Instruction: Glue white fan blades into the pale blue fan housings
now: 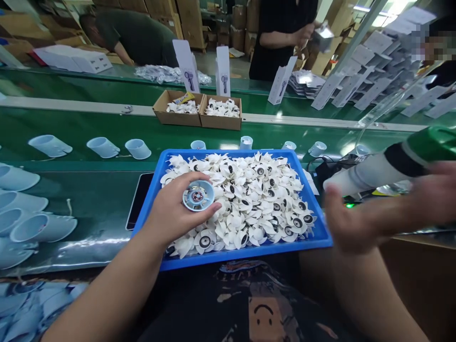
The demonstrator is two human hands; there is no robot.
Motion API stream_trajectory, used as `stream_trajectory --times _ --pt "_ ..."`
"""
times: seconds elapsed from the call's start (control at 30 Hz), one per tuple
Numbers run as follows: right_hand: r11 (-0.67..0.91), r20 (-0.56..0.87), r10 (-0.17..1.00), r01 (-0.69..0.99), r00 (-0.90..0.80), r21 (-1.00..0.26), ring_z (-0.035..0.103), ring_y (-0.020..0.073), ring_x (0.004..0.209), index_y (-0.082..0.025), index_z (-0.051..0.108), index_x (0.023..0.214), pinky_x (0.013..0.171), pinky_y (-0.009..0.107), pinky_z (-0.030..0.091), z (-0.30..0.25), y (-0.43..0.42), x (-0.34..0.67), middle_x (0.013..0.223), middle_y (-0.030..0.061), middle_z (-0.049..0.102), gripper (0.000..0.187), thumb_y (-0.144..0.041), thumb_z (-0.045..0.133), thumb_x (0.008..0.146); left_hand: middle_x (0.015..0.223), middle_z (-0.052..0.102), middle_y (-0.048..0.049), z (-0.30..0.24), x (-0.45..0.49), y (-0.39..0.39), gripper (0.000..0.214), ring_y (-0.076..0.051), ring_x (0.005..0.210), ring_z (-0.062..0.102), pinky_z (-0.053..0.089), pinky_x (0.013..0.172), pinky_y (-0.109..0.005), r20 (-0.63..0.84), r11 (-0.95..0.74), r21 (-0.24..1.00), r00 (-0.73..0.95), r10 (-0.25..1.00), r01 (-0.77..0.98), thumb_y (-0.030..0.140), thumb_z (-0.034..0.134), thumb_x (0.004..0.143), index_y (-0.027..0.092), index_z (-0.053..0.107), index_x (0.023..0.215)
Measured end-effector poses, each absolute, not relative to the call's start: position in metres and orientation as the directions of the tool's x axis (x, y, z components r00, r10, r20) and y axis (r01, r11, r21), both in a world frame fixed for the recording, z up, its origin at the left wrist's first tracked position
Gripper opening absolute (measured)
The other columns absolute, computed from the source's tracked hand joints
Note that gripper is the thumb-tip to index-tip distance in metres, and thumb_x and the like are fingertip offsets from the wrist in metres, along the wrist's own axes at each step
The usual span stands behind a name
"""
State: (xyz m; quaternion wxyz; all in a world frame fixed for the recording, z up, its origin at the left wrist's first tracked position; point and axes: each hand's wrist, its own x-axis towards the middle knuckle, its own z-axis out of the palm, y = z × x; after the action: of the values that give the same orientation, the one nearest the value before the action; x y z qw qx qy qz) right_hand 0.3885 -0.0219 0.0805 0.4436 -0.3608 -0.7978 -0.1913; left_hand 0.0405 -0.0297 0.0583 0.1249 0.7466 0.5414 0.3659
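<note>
My left hand (178,202) is wrapped around a light blue round fan housing (198,195), its open end facing up and a small motor visible inside. It is held above the left part of a blue tray (245,252) heaped with white fan impellers (245,199), some showing black round hubs. To the right of the tray is my right hand (370,213), smeared by motion. Just above it lies, tilted, a whitish bottle-like cylinder (370,173) with a black band and a green end. Whether the fingers grip that cylinder I cannot tell.
Light blue housings (44,228) stand at left and along the green belt (131,123). Two cardboard boxes (221,121) of impellers sit beyond the tray. A dark flat device (138,199) is partly under the tray. White cartons (370,66) and people (281,38) are across the line.
</note>
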Motion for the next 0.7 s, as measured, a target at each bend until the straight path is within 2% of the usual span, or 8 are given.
stream_trajectory --times 0.07,0.13,0.2,0.3,0.4,0.5,0.6,0.7 --pt "0.731 0.671 0.458 0.677 -0.583 0.089 0.046 0.0269 0.13 -0.031 0.047 0.145 0.116 0.046 0.031 0.074 -0.02 0.354 0.144 0.0005 0.048 0.06 -0.006 0.063 0.092 0.111 0.07 -0.0028 0.058 0.041 -0.03 0.045 -0.024 0.103 0.068 0.054 0.091 -0.035 0.429 -0.422 0.547 0.19 0.883 0.723 0.051 0.078 0.078 0.025 0.063 0.111" --pt "0.744 0.355 0.612 0.666 -0.707 0.043 0.057 0.0236 0.108 -0.025 0.067 0.112 0.1 0.04 0.042 0.063 -0.009 0.328 0.114 0.0014 0.064 0.031 -0.003 0.059 0.092 0.111 0.07 -0.0034 0.057 0.04 -0.03 0.044 -0.025 0.104 0.067 0.053 0.093 -0.038 0.427 -0.436 0.524 0.217 0.878 0.732 0.05 0.077 0.079 0.024 0.062 0.111" --pt "0.704 0.174 0.701 0.711 -0.692 -0.008 0.056 0.025 0.097 -0.019 0.069 0.092 0.088 0.039 0.043 0.051 0.006 0.313 0.098 0.0046 0.063 0.019 -0.001 0.062 0.088 0.111 0.07 -0.0044 0.055 0.037 -0.03 0.043 -0.027 0.104 0.067 0.052 0.093 -0.041 0.403 -0.419 0.52 0.219 0.889 0.744 0.051 0.074 0.081 0.024 0.062 0.111" --pt "0.625 0.108 0.781 0.774 -0.615 -0.102 0.053 0.0268 0.091 -0.013 0.066 0.079 0.084 0.04 0.041 0.043 0.024 0.305 0.091 0.0089 0.058 0.012 -0.001 0.067 0.082 0.114 0.07 -0.0063 0.053 0.035 -0.03 0.045 -0.029 0.106 0.067 0.052 0.093 -0.044 0.366 -0.385 0.529 0.206 0.908 0.756 0.053 0.073 0.081 0.023 0.061 0.113" --pt "0.541 0.078 0.836 0.793 -0.543 -0.28 0.051 0.0279 0.095 -0.012 0.063 0.074 0.09 0.045 0.04 0.049 0.028 0.304 0.092 0.0111 0.056 0.011 -0.001 0.063 0.079 0.115 0.07 -0.0073 0.053 0.034 -0.03 0.047 -0.03 0.107 0.066 0.051 0.093 -0.045 0.349 -0.383 0.534 0.216 0.912 0.754 0.053 0.073 0.081 0.023 0.06 0.114" --pt "0.452 0.082 0.865 0.697 -0.495 -0.557 0.052 0.0272 0.102 -0.014 0.065 0.094 0.094 0.046 0.042 0.059 0.023 0.311 0.103 0.0118 0.055 0.011 -0.013 0.059 0.085 0.115 0.069 -0.0072 0.054 0.034 -0.03 0.044 -0.03 0.107 0.065 0.051 0.094 -0.045 0.333 -0.367 0.564 0.203 0.921 0.74 0.051 0.073 0.081 0.023 0.06 0.113" --pt "0.314 0.06 0.859 0.431 -0.508 -0.846 0.059 0.0208 0.092 -0.019 0.054 0.119 0.081 0.038 0.054 0.066 0.01 0.321 0.104 0.0095 0.057 0.028 -0.034 0.048 0.097 0.116 0.066 -0.0072 0.057 0.036 -0.033 0.046 -0.029 0.107 0.065 0.053 0.093 -0.044 0.325 -0.322 0.63 0.136 0.936 0.707 0.049 0.075 0.08 0.024 0.059 0.114" --pt "0.144 0.03 0.84 0.169 -0.542 -0.975 0.066 0.0188 0.087 -0.021 0.046 0.123 0.078 0.037 0.059 0.065 -0.005 0.326 0.1 0.0082 0.061 0.031 -0.041 0.043 0.1 0.123 0.061 -0.0101 0.064 0.043 -0.04 0.053 -0.03 0.108 0.064 0.055 0.09 -0.043 0.29 -0.32 0.684 0.159 0.944 0.656 0.043 0.074 0.08 0.024 0.053 0.124"
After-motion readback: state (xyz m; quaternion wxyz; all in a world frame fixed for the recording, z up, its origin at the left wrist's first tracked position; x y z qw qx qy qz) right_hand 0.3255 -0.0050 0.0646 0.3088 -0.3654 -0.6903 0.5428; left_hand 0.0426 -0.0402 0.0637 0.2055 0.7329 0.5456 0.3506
